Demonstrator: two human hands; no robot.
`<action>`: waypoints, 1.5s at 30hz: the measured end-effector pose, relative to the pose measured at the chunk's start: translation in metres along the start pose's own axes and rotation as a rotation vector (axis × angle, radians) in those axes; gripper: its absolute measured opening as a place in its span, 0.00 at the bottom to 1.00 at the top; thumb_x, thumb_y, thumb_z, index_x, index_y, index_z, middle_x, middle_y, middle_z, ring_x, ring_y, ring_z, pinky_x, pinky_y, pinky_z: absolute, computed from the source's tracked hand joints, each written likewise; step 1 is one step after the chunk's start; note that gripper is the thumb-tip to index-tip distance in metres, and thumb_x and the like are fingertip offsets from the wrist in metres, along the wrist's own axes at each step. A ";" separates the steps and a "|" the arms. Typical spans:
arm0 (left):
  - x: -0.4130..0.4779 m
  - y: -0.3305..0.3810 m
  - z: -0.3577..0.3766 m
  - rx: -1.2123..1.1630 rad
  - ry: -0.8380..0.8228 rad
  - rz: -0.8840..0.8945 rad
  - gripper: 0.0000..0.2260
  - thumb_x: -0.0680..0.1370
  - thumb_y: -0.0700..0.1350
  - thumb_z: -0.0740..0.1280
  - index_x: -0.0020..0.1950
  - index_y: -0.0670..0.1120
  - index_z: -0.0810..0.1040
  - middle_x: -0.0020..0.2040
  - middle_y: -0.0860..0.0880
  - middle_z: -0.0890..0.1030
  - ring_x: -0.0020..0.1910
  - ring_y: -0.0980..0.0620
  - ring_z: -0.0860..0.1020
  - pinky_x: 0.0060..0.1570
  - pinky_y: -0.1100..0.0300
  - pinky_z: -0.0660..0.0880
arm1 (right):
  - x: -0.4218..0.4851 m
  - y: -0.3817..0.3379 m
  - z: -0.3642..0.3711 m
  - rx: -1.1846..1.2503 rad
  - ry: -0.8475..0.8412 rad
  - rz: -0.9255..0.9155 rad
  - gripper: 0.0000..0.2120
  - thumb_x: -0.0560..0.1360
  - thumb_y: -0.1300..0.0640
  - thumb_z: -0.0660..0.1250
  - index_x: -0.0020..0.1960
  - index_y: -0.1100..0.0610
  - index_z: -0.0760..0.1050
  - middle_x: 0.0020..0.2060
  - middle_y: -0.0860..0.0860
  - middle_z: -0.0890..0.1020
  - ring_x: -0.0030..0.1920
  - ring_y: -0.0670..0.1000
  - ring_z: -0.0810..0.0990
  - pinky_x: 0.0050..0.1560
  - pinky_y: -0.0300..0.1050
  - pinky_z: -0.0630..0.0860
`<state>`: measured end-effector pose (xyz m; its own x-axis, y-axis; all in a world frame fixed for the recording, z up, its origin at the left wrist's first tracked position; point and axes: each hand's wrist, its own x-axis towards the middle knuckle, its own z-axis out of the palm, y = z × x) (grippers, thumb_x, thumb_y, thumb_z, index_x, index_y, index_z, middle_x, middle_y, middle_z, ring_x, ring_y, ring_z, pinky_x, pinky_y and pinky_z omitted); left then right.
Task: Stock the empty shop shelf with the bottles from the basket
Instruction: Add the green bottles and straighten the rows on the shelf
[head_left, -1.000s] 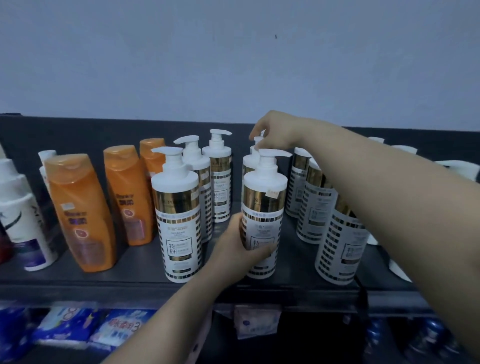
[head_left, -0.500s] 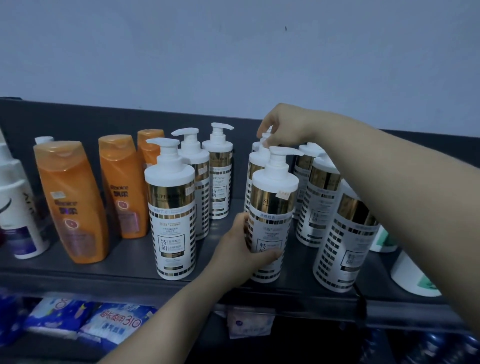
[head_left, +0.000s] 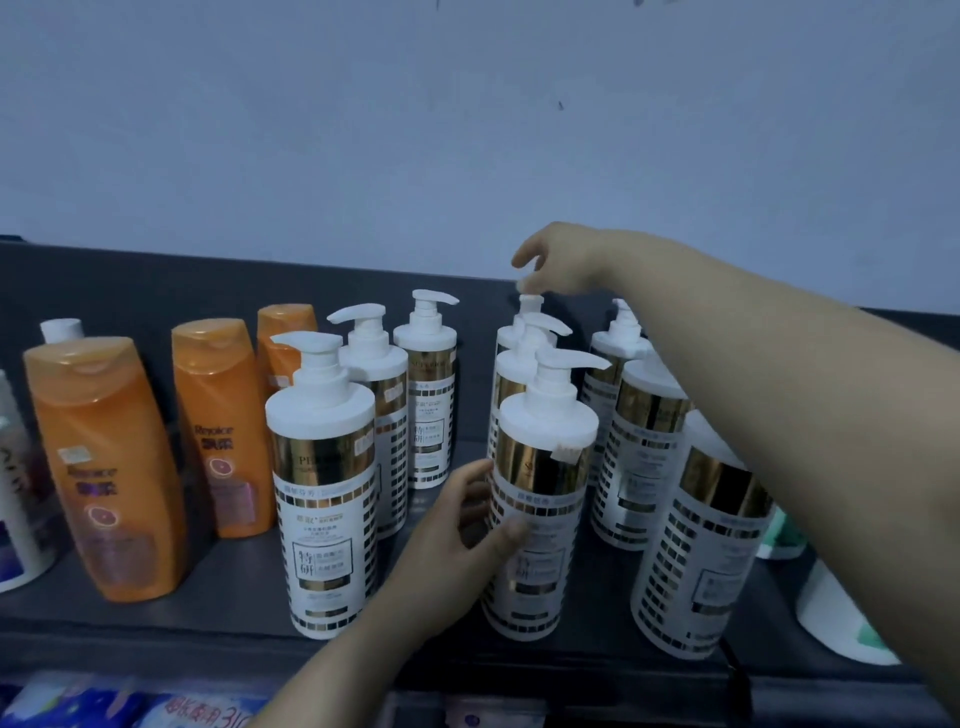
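On my feed the left hand (head_left: 467, 535) grips the front pump bottle (head_left: 540, 519), a white one with a gold band that stands upright near the front edge of the shelf (head_left: 234, 613). The thumb lies across the label and the fingers curl round the bottle's left side. This bottle heads a file of three running toward the back edge.

The right hand (head_left: 561, 265) hangs over the rear pump bottle (head_left: 530, 304) of that same file, its arm reaching in from the right. Its fingers droop loosely with the thumb lifted apart from them, pinching nothing. One fingertip sits right at the pump top, and I cannot tell whether it touches.

Just to the left stands the left file of pump bottles (head_left: 324, 493), three deep and all upright. Just to the right is the right file of pump bottles (head_left: 701, 545), partly hidden behind the right forearm.

Toward the left end of the shelf stand three orange shampoo bottles (head_left: 104, 467) with flip caps. A white bottle (head_left: 13, 519) at that end is cut off by the frame. Near the right end, a white bottle with green print (head_left: 831, 618) shows below the forearm. Under the front edge, blue packets (head_left: 156, 712) lie on a lower level.
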<state>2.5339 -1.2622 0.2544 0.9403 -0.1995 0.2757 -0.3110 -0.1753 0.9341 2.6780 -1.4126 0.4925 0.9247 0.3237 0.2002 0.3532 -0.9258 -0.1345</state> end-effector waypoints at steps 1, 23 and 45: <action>0.000 0.000 -0.001 -0.013 -0.016 0.008 0.35 0.64 0.72 0.69 0.69 0.64 0.64 0.63 0.63 0.75 0.62 0.66 0.73 0.59 0.62 0.74 | 0.006 -0.001 0.004 -0.044 -0.041 0.018 0.23 0.76 0.49 0.66 0.70 0.50 0.69 0.67 0.49 0.73 0.62 0.54 0.75 0.61 0.49 0.69; 0.005 -0.002 0.002 -0.016 -0.094 0.034 0.31 0.65 0.59 0.78 0.65 0.61 0.70 0.60 0.56 0.80 0.60 0.56 0.79 0.60 0.50 0.77 | 0.036 0.010 0.036 0.098 0.018 0.019 0.08 0.72 0.56 0.72 0.51 0.56 0.81 0.51 0.53 0.82 0.49 0.53 0.80 0.44 0.42 0.73; -0.055 -0.001 -0.111 0.194 0.309 0.073 0.35 0.67 0.49 0.79 0.69 0.57 0.66 0.58 0.62 0.80 0.57 0.65 0.78 0.54 0.64 0.77 | -0.011 -0.140 0.043 -0.071 -0.118 -0.410 0.12 0.75 0.53 0.68 0.58 0.51 0.77 0.53 0.48 0.80 0.53 0.53 0.79 0.57 0.51 0.75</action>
<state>2.4976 -1.1438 0.2630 0.9028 0.0775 0.4231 -0.3711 -0.3572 0.8572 2.6245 -1.2777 0.4673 0.7210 0.6841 0.1106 0.6882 -0.7255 0.0009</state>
